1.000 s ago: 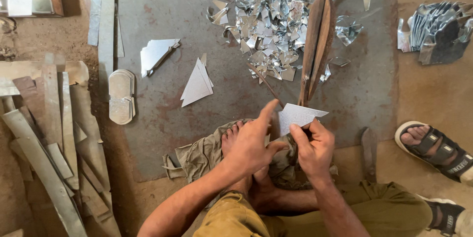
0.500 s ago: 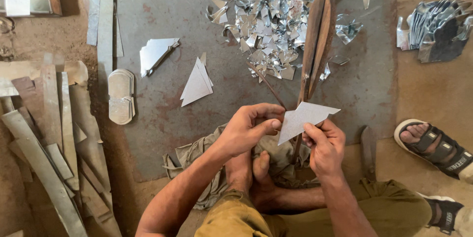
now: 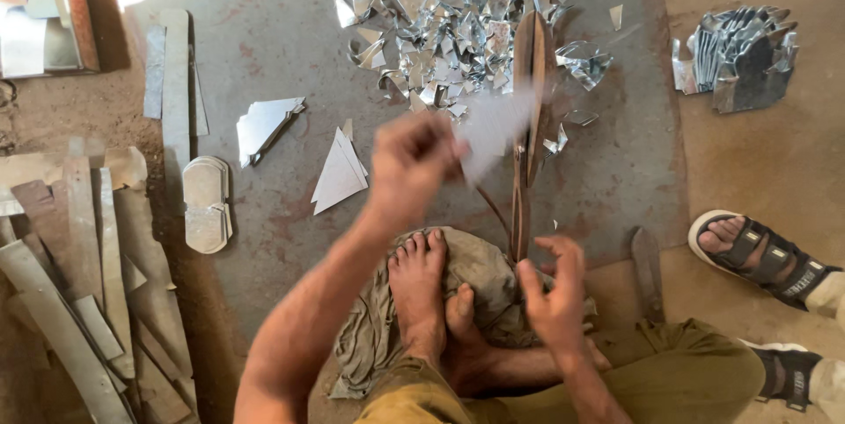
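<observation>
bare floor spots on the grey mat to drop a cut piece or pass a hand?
Free: the grey mat between the long metal strips and the scrap pile; also right of the upright shears, toward the mat's edge. Crowded: the scrap pile at top, the triangle stacks mid-left, and the cloth with both feet below. Left hand holds a blurred sheet piece.

Grey floor sheet (image 3: pixel 282 54), metal scrap heap (image 3: pixel 440 19), triangular cutouts (image 3: pixel 339 176), crumpled cloth (image 3: pixel 480 283)
</observation>
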Action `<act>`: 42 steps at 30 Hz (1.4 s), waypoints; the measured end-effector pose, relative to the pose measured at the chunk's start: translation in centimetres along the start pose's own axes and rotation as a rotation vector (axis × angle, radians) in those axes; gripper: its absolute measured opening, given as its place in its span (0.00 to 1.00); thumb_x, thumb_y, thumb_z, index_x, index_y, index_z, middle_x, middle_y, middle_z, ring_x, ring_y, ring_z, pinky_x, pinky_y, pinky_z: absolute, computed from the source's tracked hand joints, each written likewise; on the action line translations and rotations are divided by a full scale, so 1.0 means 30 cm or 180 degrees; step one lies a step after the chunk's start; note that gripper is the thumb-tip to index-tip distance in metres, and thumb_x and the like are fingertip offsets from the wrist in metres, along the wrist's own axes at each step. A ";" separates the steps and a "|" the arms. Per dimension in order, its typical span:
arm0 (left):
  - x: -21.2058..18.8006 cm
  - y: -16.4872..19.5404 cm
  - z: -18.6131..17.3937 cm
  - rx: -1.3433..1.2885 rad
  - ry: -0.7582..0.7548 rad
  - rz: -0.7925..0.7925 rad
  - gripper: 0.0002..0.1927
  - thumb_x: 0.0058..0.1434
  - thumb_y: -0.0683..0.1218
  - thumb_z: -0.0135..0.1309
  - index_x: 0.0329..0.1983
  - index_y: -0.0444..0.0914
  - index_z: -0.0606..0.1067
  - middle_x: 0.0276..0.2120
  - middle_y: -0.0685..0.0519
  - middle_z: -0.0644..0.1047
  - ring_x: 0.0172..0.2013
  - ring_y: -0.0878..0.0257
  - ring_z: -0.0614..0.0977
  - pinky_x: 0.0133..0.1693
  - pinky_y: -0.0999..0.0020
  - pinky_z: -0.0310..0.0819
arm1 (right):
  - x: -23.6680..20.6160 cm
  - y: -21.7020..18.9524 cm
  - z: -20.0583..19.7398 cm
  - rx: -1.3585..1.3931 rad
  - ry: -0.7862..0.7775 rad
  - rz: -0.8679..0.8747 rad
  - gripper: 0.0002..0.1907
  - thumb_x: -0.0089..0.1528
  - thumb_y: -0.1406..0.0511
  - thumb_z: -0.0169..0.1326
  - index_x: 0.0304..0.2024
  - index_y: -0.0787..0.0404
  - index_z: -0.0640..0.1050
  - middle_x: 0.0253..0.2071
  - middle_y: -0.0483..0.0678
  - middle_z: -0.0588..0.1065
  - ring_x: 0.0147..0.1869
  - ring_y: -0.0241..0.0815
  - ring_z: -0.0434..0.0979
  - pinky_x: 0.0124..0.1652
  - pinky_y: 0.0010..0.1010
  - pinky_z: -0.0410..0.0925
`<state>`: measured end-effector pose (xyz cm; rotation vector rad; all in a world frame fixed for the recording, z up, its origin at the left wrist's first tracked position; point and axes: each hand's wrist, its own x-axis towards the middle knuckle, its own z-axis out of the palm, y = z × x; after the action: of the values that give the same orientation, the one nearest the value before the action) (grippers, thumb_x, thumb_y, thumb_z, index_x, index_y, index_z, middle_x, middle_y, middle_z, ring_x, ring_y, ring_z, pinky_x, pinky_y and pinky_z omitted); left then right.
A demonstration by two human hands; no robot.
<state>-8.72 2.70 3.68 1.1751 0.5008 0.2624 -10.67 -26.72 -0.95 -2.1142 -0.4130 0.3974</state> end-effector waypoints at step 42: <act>0.293 -0.080 0.178 -0.0236 -0.0092 -0.0259 0.07 0.63 0.36 0.61 0.32 0.32 0.75 0.23 0.59 0.73 0.23 0.73 0.74 0.22 0.72 0.80 | -0.362 0.063 -0.001 0.0815 -0.0535 0.0841 0.16 0.67 0.68 0.50 0.53 0.68 0.83 0.78 0.60 0.61 0.83 0.52 0.55 0.70 0.38 0.55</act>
<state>1.39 1.42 0.93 1.0825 0.5084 0.1922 -20.08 -32.45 -1.19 -1.8944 -0.1659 0.7448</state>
